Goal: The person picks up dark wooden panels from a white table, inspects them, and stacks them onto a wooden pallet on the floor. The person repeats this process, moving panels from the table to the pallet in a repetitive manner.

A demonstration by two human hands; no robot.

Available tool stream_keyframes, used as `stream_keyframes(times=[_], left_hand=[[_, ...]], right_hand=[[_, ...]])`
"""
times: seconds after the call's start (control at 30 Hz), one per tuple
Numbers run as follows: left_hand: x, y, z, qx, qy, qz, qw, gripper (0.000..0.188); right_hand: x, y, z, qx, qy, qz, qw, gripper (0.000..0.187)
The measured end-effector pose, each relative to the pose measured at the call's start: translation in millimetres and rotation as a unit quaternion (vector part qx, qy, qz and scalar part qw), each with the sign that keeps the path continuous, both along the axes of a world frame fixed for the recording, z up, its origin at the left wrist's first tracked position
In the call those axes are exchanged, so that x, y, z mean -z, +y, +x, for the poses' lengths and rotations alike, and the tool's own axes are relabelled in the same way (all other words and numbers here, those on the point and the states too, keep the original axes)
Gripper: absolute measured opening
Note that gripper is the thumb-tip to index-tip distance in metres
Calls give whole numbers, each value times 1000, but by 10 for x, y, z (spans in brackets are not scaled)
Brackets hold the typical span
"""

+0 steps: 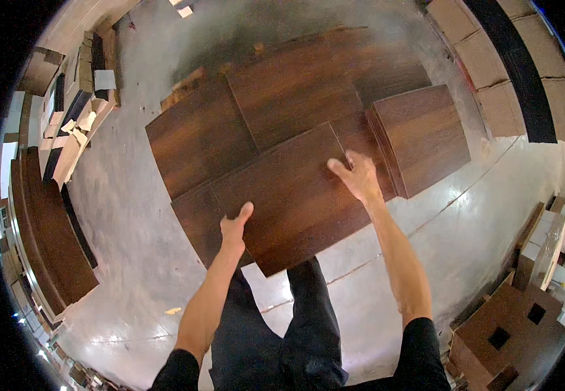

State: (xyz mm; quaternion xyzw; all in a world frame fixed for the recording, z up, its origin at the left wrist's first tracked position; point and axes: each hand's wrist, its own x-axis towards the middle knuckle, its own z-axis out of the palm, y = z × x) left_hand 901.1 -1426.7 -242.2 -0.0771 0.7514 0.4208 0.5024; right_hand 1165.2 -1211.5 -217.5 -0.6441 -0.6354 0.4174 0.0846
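On a grey concrete floor (132, 221) lie dark wood boards, the nearest board (289, 195) running long from seven to one o'clock. The left hand (235, 228) grips its near-left edge, thumb on top; the right hand (358, 174) rests spread on its far-right corner, both equally near.

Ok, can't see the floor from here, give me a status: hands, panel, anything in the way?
Left hand on near edge of dark wood panel. Right hand on its far corner. Stack of panels close by, right.
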Motion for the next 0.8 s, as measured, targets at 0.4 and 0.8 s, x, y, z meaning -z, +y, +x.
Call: stream_keyframes(times=[0.4,0.8], left_hand=[[-13,536,264,4,10,5,1000,93],[-1,1018,617,71,43,-7,997,91]], right_hand=[[414,-1207,494,487,314,-52,814,79],[507,-849,909,485,322,-13,813,74]])
